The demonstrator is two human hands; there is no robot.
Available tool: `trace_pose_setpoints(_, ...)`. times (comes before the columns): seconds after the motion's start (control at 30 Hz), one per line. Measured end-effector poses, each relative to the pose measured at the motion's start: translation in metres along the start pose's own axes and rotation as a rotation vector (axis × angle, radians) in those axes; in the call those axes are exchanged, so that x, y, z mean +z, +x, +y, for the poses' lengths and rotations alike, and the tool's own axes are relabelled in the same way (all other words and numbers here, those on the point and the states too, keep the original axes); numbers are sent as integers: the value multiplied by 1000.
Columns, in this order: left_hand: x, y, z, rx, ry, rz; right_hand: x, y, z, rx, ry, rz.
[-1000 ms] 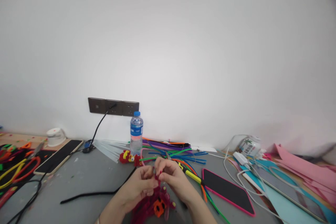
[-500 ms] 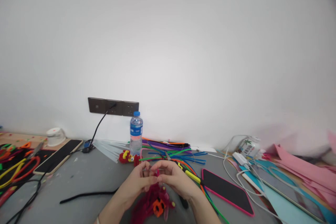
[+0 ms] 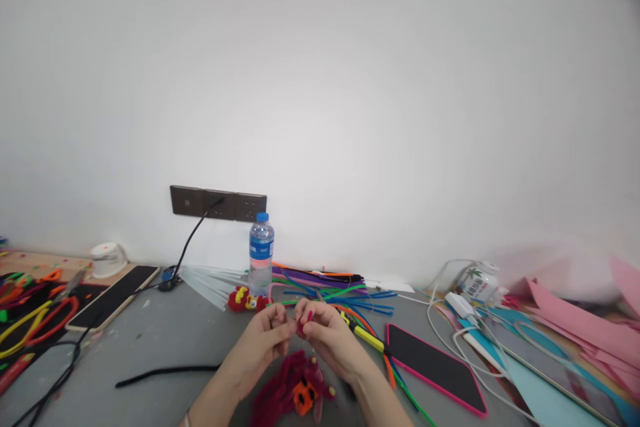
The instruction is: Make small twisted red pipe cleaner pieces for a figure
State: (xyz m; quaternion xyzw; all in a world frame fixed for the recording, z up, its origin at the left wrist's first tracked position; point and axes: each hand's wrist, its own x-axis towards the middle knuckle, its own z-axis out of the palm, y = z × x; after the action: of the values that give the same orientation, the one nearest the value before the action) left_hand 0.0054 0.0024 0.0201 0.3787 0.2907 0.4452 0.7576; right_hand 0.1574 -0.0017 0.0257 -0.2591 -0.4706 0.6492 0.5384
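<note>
My left hand (image 3: 267, 347) and my right hand (image 3: 333, 340) meet at the centre front, raised over the table, fingers closed in a pinch. Between their fingertips is a small dark pink pipe cleaner piece (image 3: 310, 315), mostly hidden by the fingers. Below the hands lies a dark pink fuzzy pipe cleaner craft (image 3: 277, 383). An orange fuzzy piece with black spots (image 3: 303, 397) is against it, along with small yellowish tips. A black pipe cleaner (image 3: 165, 373) stretches to the left of my left forearm.
Behind my hands stand a water bottle (image 3: 261, 257), a red and yellow fuzzy craft (image 3: 243, 300) and loose pipe cleaners (image 3: 345, 290). To the right lie a pink-cased phone (image 3: 435, 368), white cables and coloured paper (image 3: 590, 327). Scissors (image 3: 50, 320) and another phone (image 3: 114, 297) are left.
My fingers have closed in, with the right fingertips now curled around the dark pink piece. The hands have risen slightly, uncovering more of the craft below. The view has shifted slightly.
</note>
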Motion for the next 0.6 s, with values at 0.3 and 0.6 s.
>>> trace_pose_setpoints(0.3, -5, 6, -8, 95, 70, 65, 1, 6, 16, 15, 83, 104)
trace_pose_setpoints(0.6, -4, 7, -7, 157, 209, 102, 1, 5, 17, 61, 169, 167)
